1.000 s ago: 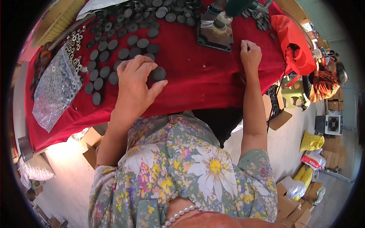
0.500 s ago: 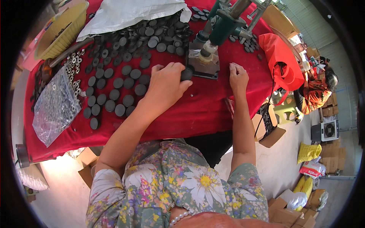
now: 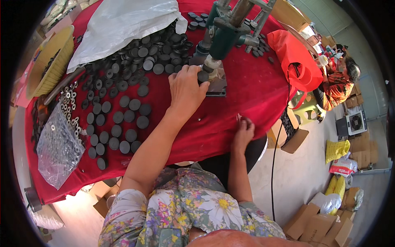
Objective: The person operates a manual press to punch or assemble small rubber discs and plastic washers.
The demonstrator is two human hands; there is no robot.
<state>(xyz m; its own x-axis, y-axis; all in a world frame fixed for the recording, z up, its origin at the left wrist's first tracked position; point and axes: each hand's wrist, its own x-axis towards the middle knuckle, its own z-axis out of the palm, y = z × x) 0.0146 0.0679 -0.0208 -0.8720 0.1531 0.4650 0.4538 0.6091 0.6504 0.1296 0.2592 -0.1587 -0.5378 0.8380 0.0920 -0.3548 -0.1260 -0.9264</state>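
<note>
My left hand grips a round black disc between thumb and fingers, at the left side of the green hand press. The disc is close to the pale plunger tip, above the dark metal base plate. Lower down, by the front edge of the red cloth, my right hand has its fingers curled together. Whatever lies between those fingertips is too small to make out. Left of my left forearm, several black discs are spread on the cloth, with a heap of them behind.
A clear plastic bag of small metal parts lies at the left, beside loose metal rings. A yellow basket and white sack are farther back. At the right are a red bag, an open carton and another person.
The whole view has shifted. My left hand has brought the disc nearer the press's plunger, while my right hand has drawn back toward the table's front edge.
</note>
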